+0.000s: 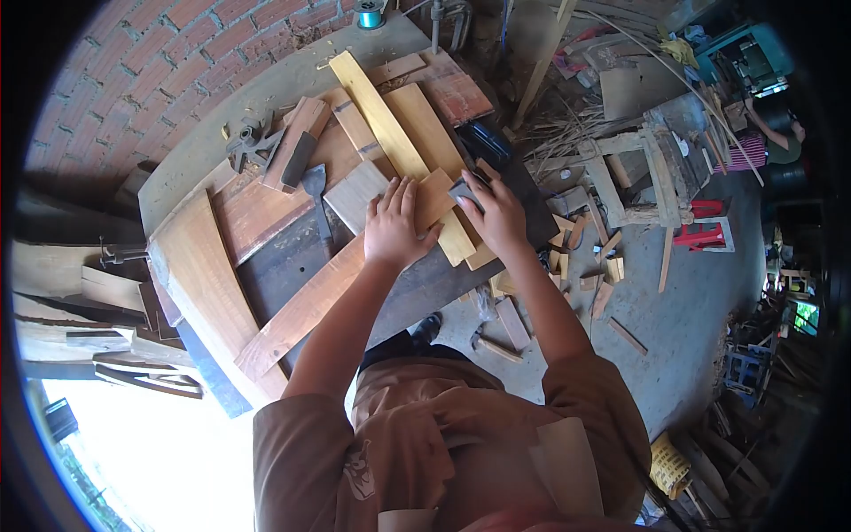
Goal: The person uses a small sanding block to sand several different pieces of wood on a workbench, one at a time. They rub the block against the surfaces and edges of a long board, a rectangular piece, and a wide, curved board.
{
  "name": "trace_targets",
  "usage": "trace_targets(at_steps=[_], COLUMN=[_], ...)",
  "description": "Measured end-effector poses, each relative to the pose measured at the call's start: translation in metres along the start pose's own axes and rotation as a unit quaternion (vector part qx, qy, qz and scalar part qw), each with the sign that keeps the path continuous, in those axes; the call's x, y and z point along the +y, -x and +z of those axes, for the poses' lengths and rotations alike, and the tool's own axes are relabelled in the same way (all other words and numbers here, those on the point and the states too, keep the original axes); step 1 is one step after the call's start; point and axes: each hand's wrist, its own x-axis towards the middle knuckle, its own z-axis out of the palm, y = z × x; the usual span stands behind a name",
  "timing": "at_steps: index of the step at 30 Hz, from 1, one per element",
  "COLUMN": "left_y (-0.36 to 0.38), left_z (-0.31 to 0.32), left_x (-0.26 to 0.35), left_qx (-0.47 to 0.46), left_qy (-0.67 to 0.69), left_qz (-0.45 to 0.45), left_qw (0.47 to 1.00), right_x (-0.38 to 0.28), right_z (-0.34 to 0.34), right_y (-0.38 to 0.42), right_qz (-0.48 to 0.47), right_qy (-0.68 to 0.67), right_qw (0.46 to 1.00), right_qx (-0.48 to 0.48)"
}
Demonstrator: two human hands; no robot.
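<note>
My left hand (396, 223) presses down on a long reddish-brown board (306, 297) that runs diagonally over the workbench, its fingers spread. Closed round a small dark block (464, 193), my right hand (495, 215) rests at the board's upper right end. Beneath that end lies a long yellow plank (381, 115), with another light plank (421, 120) beside it. A greyish wood block (356, 193) sits just left of my left hand. Further left is a flat dark scraper-like tool (317, 199).
The workbench (168, 191) also carries a wide board (208, 284), a metal part (251, 142) and a blue spool (368, 13). Wood offcuts (512, 324) lie on the floor at right. A wooden frame (660, 177) stands beyond, and another person (784, 146) is at far right.
</note>
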Motion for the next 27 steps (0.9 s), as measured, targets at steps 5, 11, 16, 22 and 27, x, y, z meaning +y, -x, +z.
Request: trace_targets(at_steps=[5, 11, 16, 22, 27], left_y=[0.003, 0.003, 0.005, 0.003, 0.001], left_z=[0.001, 0.002, 0.005, 0.002, 0.0], left_x=[0.002, 0.002, 0.0, 0.002, 0.001], left_qx=[-0.003, -0.004, -0.002, 0.0, 0.0], left_qy=[-0.002, -0.013, -0.001, -0.009, 0.006], left_qz=[-0.002, 0.002, 0.004, 0.009, 0.007], left_qw=[1.0, 1.0, 1.0, 1.0, 1.0], right_x=[-0.004, -0.006, 0.001, -0.01, -0.019], right_z=[0.012, 0.01, -0.011, 0.026, -0.001], right_y=[-0.03, -0.029, 0.008, -0.042, -0.004], right_qz=[0.049, 0.065, 0.113, 0.103, 0.127], right_qy=[0.019, -0.006, -0.048, -0.018, -0.016], right_qw=[0.998, 0.997, 0.989, 0.994, 0.991], right_qx=[-0.045, -0.048, -0.076, -0.01, -0.038])
